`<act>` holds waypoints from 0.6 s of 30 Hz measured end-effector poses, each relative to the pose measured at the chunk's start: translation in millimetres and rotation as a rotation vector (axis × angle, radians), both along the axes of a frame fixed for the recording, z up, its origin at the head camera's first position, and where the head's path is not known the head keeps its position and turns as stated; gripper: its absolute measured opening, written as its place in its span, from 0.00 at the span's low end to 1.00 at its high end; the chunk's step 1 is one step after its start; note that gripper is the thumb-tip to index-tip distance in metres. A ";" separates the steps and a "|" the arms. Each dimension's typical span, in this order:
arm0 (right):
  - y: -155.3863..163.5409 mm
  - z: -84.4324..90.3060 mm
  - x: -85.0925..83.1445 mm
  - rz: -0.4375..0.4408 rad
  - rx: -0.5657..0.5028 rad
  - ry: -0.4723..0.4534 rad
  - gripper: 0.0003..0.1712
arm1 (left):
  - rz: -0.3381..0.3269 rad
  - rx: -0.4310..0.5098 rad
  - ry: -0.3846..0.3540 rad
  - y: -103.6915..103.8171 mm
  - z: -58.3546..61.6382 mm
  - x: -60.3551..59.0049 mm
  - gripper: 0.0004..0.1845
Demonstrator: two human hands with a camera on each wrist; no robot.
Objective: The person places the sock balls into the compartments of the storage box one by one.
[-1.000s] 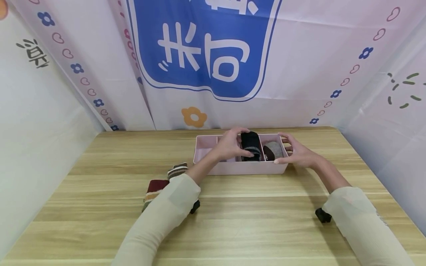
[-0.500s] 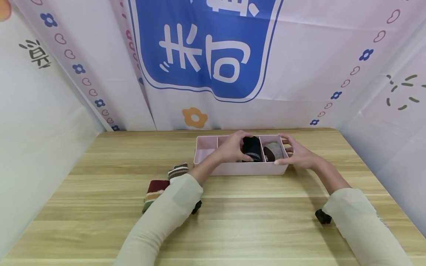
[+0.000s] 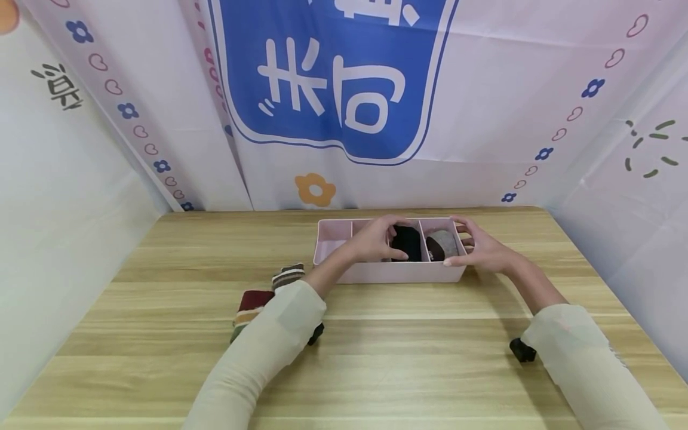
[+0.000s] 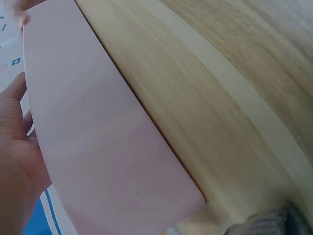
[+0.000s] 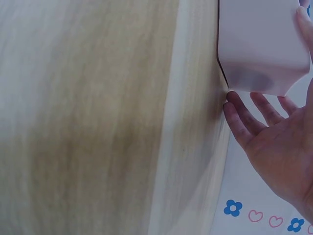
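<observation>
In the head view we see the left hand (image 3: pixel 376 240) reaching from above into the pink box (image 3: pixel 400 273), which stands at the far part of the table (image 3: pixel 408 358). Its fingers are bent, with the thumb at the near side and the other fingertips at the far side, so they pinch the black sock (image 3: pixel 407 243) between them. This sock sits in the third compartment from the left, and the grey sock (image 3: pixel 443 243), partly brown, lies in the rightmost one. The right hand (image 3: pixel 481 248) holds the right end of the box, its thumb on the near wall. How its other fingers lie is better shown in the right wrist view: they are spread apart and slightly curved, with their tips at the end wall. The left wrist view gives us mostly the long near wall, which hides both socks of the box; there we cannot tell what the left fingertips touch. At its lower right corner we notice some grey ribbed cloth (image 4: pixel 274 223), too blurred to name. To the left on the table, the head view shows the striped sock (image 3: pixel 288 276) and, nearer, the red sock (image 3: pixel 251 307), partly covered by the left sleeve (image 3: pixel 269 346).
</observation>
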State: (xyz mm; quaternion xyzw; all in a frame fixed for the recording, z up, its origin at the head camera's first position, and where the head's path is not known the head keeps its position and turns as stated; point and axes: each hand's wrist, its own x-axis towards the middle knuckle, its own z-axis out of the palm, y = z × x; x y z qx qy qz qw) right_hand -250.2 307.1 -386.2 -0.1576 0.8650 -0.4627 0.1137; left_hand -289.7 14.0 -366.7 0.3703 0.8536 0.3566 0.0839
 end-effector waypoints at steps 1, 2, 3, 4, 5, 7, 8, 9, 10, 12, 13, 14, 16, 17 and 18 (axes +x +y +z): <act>0.0 -0.1 0.2 -0.001 0.001 0.001 0.63 | 0.000 -0.005 -0.001 -0.3 0.3 0.6 0.39; 0.2 -0.3 0.2 -0.001 0.001 0.001 0.63 | 0.000 -0.009 -0.001 -0.7 0.9 1.4 0.38; 0.5 -0.4 0.2 -0.001 0.002 0.002 0.63 | -0.003 -0.010 -0.002 -1.3 1.5 2.3 0.38; 0.4 -0.3 0.2 -0.001 0.005 0.003 0.63 | -0.006 -0.011 0.000 -2.3 2.2 3.4 0.37; 0.6 -0.3 0.0 -0.001 0.010 0.002 0.63 | -0.011 -0.011 0.004 -3.5 3.0 4.5 0.37; 1.2 -0.3 -0.5 -0.003 0.018 0.000 0.63 | -0.026 -0.005 0.012 -6.2 5.1 7.5 0.36; 1.4 -0.1 -0.6 -0.003 0.023 -0.002 0.63 | -0.031 0.000 0.015 -7.9 6.4 9.3 0.35; 1.6 0.0 -0.8 0.000 0.032 0.001 0.63 | -0.036 0.007 0.015 -9.9 7.7 11.2 0.34; 1.8 0.2 -0.8 -0.002 0.036 0.001 0.63 | -0.040 0.016 0.015 -12.1 9.0 13.1 0.34; 2.2 0.6 -0.7 -0.003 0.041 0.001 0.63 | -0.045 0.042 0.004 -16.8 11.7 17.1 0.33; 2.0 1.0 -0.3 -0.002 0.042 0.002 0.63 | -0.043 0.055 -0.003 -19.4 12.7 18.8 0.32; 2.1 1.1 -0.2 -0.001 0.044 0.003 0.63 | -0.040 0.067 -0.014 -22.2 13.4 20.3 0.32; 1.7 1.0 0.4 -0.004 0.040 -0.001 0.63 | -0.037 0.092 -0.035 -27.9 14.5 22.8 0.32; 1.6 0.8 0.5 -0.004 0.039 -0.002 0.63 | -0.035 0.104 -0.043 -30.8 14.9 23.7 0.32; 1.4 0.5 0.5 -0.002 0.036 -0.003 0.63 | -0.032 0.115 -0.053 -33.9 15.1 24.5 0.32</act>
